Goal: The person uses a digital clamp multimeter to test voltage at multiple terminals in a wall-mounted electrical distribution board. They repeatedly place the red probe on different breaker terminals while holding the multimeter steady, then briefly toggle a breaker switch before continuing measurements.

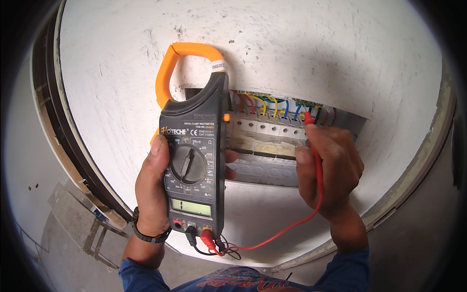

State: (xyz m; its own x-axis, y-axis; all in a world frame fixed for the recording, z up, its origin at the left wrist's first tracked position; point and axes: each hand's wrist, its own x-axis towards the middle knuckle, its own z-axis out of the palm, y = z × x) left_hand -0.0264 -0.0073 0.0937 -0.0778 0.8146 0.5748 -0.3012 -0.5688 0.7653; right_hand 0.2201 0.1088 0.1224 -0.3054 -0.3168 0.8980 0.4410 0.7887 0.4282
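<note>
My left hand (152, 182) is wrapped round a black clamp multimeter (194, 109) with an orange jaw, held upright in front of the wall; fingertips show past its right side. The jaw is closed around nothing, and the display is lit. Black and red plugs sit in the meter's lower sockets. A red test probe (308, 118) is gripped in my right hand (333, 163), its tip up among the wires above a row of circuit breakers (272, 129). Whether the tip touches a terminal is hidden. Where the black lead ends I cannot tell.
The breakers sit in a recessed distribution box (272, 173) in a scuffed white wall (316, 44). Red, yellow, blue and green wires (275, 104) enter from above. The red lead (287, 228) loops below my right hand. A wooden bench (73, 219) stands at lower left.
</note>
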